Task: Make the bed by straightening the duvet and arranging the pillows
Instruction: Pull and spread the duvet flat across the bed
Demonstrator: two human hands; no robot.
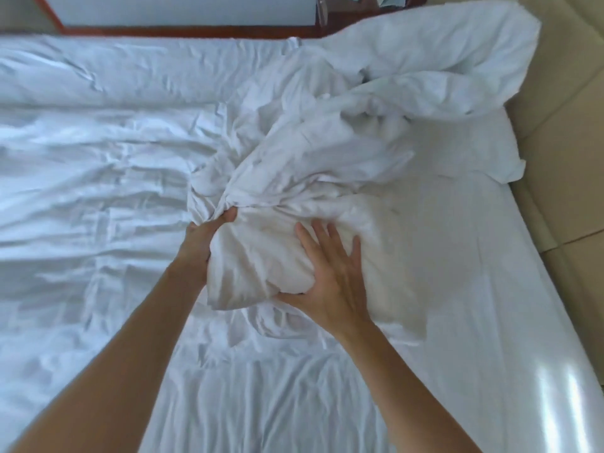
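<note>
The bed (457, 289) lay bare at lower right. Your left hand (202, 243) gripped the bunched duvet (327, 152) at centre frame; your right hand (330, 276) pressed spread fingers on it.

Upper left of the frame: a reddish-brown wooden frame (183, 30) runs along the top edge, its left end angling up toward the corner. Inside it, a pale blue-grey panel (183, 9).

Top edge, right of centre: a clear upright item (322, 9) and a dark wooden piece (359, 13) beside it, with pale objects on top, too blurred to tell.

Right edge: beige tiled floor (568, 178) with darker joint lines, running from the upper right corner downward.
</note>
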